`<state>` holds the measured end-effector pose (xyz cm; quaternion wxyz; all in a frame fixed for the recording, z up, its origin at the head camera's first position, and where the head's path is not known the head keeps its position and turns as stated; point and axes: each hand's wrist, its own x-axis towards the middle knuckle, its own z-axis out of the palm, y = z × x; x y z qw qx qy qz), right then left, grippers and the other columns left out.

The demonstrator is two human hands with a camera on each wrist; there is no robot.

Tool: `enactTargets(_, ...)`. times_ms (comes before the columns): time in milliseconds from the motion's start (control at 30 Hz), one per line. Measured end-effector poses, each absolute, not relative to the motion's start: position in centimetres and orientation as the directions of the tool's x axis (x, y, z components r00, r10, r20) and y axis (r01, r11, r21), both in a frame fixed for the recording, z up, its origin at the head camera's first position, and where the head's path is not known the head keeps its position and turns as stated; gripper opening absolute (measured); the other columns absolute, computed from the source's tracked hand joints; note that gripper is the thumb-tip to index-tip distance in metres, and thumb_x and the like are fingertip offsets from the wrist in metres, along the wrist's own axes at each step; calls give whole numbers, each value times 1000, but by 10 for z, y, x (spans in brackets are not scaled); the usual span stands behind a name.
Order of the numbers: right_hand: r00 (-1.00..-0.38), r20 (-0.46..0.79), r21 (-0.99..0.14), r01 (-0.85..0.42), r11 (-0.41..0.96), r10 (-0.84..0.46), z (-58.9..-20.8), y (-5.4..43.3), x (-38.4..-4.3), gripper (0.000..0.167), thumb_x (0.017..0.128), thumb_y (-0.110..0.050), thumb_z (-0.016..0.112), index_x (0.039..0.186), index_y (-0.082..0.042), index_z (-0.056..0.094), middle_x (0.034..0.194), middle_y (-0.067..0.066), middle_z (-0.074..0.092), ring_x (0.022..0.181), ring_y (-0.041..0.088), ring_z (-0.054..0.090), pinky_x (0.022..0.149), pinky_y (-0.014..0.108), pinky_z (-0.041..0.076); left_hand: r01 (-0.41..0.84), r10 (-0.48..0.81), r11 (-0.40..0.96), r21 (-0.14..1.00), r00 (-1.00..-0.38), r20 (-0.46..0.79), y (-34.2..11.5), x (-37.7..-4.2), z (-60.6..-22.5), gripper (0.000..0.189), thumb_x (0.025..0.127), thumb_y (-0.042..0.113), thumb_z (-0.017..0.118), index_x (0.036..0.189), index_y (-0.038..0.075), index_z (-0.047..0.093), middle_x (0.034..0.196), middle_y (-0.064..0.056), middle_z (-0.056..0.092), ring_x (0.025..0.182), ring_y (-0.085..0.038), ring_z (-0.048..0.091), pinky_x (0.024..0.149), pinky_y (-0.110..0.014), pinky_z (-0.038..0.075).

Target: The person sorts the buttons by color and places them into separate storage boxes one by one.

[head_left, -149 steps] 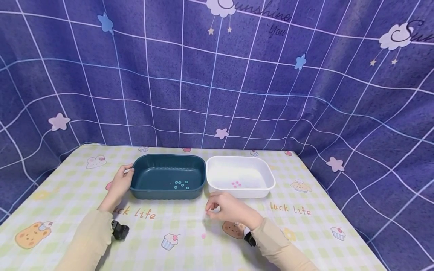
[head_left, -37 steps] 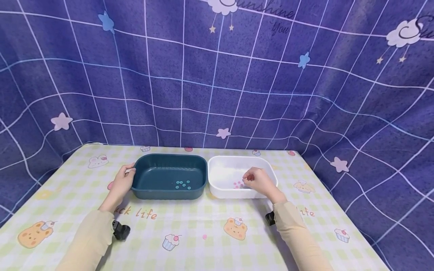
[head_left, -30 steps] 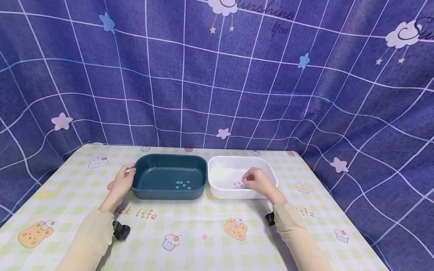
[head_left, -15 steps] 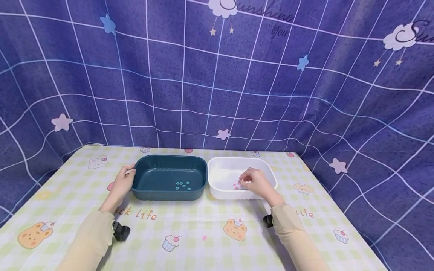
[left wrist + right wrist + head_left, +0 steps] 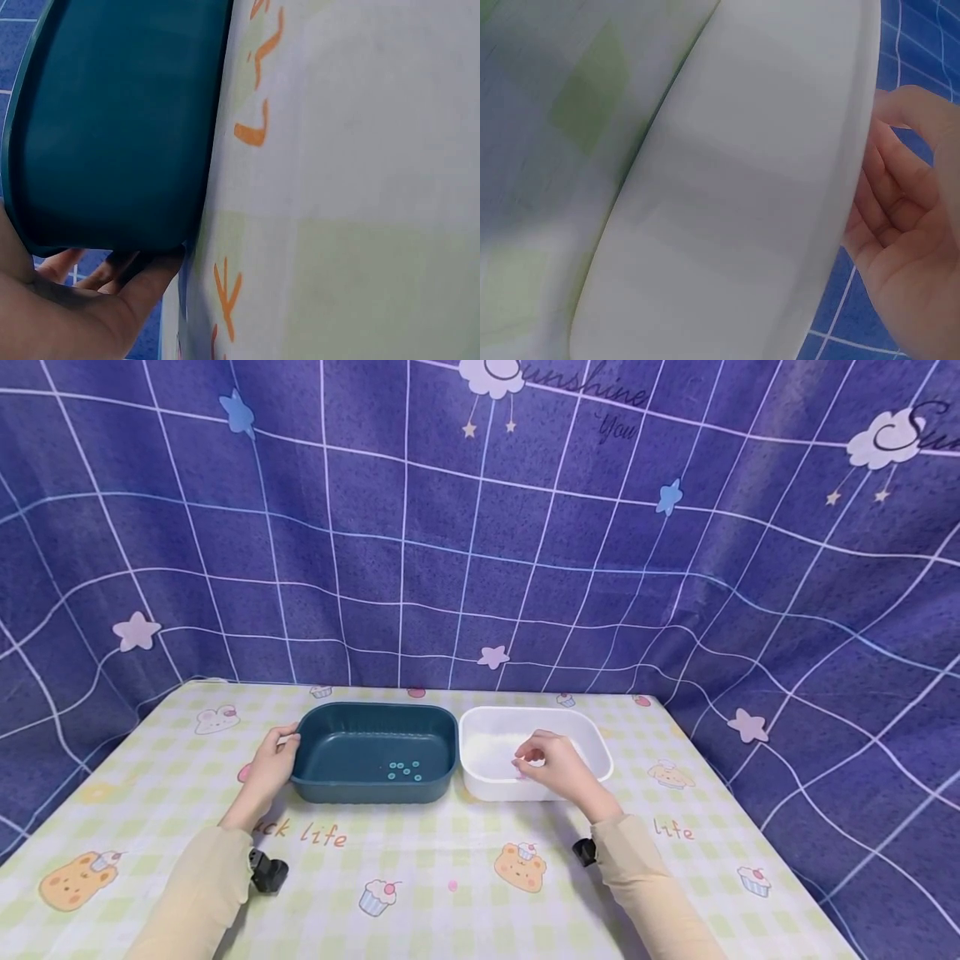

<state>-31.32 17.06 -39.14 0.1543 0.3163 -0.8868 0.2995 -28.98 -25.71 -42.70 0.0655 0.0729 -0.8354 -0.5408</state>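
Observation:
The dark teal basin (image 5: 375, 792) stands on the table with several small light-teal, button-like discs (image 5: 406, 771) on its floor. My left hand (image 5: 272, 760) holds its left end; in the left wrist view the fingers (image 5: 154, 281) lie against the end wall. To the right is the white basin (image 5: 532, 791). Over its front rim reaches my right hand (image 5: 557, 768), thumb and forefinger bent together low inside. Small pink pieces (image 5: 519, 776) lie at those fingertips, mostly covered by the hand. The right wrist view hides the fingertips behind the basin wall, so I cannot tell whether they pinch one.
Both basins stand side by side on a checked tablecloth (image 5: 420, 860) with printed bears, cupcakes and lettering. A pink dot (image 5: 452, 886) shows on the cloth in front. A blue gridded curtain (image 5: 420, 568) hangs behind the table and down its right side.
My right hand has gone from above the cloth in front of the basins into the white basin, then slid left over the pink pieces. My left hand stays at the teal basin's end.

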Motion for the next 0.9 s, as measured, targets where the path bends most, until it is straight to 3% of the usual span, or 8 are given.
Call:
enactTargets(133,-737,472,-430,-671,604,-484,-390,165,-311,6,77,-9,73,81,-6,70,72,1,60,70,12,54,67,23,47,-51,-187,395,917,-982,26,-257,-289,-426,54,103,33,22,146,1,23,139,-32,37,123,-39,43,93,-44,43)
enactTargets(267,-725,472,-428,-686,588,-502,-389,160,-306,6,77,-8,72,81,-5,69,72,2,59,70,13,54,66,23,47,-53,-183,394,918,-983,22,-257,-289,-426,54,103,34,22,147,2,22,140,-32,36,124,-40,42,94,-44,42)
enactTargets(533,-702,472,-416,-711,567,-533,-385,148,-294,6,79,-11,71,83,-6,69,73,3,60,71,16,55,67,30,50,-57,-197,407,912,-980,26,-257,-290,-427,54,103,33,23,146,2,23,139,-31,37,122,-38,44,87,-36,45)
enactTargets(700,-686,473,-411,-727,550,-554,-383,143,-288,6,80,-11,71,83,-6,69,73,2,60,72,17,56,68,29,50,-60,-196,400,914,-980,22,-257,-290,-428,54,103,34,22,146,2,23,139,-31,37,122,-38,44,88,-37,44)
enactTargets(900,-677,465,-409,-735,540,-570,-383,137,-283,6,79,-11,71,83,-6,69,74,1,60,74,15,58,72,24,51,-55,-189,407,912,-982,26,-258,-289,-426,54,103,34,23,147,2,23,136,-32,40,119,-37,45,76,-23,44)
